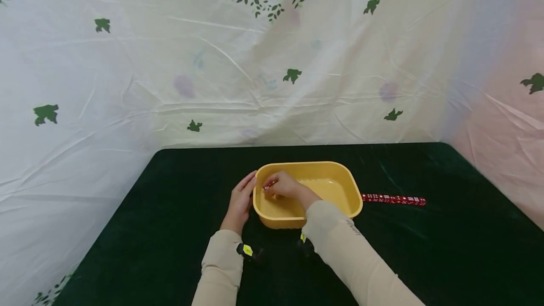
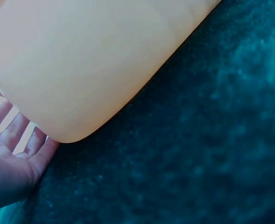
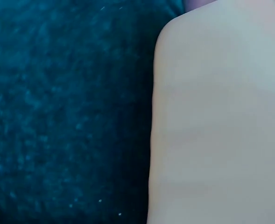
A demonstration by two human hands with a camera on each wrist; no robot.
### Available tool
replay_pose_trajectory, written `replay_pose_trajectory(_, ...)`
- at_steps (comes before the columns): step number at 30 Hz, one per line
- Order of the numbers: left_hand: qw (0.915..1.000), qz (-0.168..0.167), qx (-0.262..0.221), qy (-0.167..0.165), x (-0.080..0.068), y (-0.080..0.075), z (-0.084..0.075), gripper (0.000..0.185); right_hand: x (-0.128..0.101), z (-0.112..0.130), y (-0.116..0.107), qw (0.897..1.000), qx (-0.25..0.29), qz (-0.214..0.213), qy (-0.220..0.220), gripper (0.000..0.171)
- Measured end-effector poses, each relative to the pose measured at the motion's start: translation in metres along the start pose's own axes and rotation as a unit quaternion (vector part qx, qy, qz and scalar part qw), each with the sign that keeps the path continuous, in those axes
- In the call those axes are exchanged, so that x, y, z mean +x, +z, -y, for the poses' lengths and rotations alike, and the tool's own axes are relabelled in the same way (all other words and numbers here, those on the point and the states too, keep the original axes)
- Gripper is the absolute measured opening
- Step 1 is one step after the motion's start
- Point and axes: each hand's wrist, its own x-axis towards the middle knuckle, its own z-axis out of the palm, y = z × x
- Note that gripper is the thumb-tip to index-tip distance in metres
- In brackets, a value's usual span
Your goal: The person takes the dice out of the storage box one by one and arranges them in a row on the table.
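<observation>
A yellow plastic basin (image 1: 335,176) stands on the table. My left hand (image 1: 241,202) rests along the outside of its left wall, fingers fairly straight; in the left wrist view that hand (image 2: 16,149) shows beside the basin's corner (image 2: 72,112). Inside the basin, near its left end, my right hand (image 1: 285,187) pinches red dice (image 1: 268,186) with white dots; how many is hidden by the fingers. To the right of the basin, a straight row of red dice (image 1: 393,199) lies on the cloth. The basin's wall (image 3: 212,121) fills the right wrist view, which hides the right hand's fingers.
A dark green velvety cloth (image 1: 170,249) covers the table. Behind it hangs a pale curtain (image 1: 238,84) with green leaf and bird prints. The basin's raised rim surrounds the right hand.
</observation>
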Motion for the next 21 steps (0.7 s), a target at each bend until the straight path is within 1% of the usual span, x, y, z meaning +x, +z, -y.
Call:
replay_pose_trajectory(4, 1.0000, 0.000, 0.002, 0.001, -0.001, -0.001, -0.001, 0.038, 0.000, 0.002, -0.003, 0.999, 0.037, -0.003, -0.008, 0.014)
replay_pose_trajectory(7, 1.0000, 0.003, 0.001, 0.003, -0.001, -0.001, -0.002, 0.038, -0.002, 0.006, -0.008, 0.999, 0.042, -0.011, -0.012, 0.014)
replay_pose_trajectory(15, 1.0000, 0.001, 0.008, 0.001, -0.001, 0.001, -0.001, 0.039, -0.008, 0.013, -0.025, 0.999, 0.016, -0.033, -0.005, 0.018)
replay_pose_trajectory(21, 0.9999, -0.006, 0.010, 0.001, -0.001, 0.002, 0.001, 0.040, -0.014, 0.016, -0.044, 0.998, -0.001, -0.056, -0.023, 0.022)
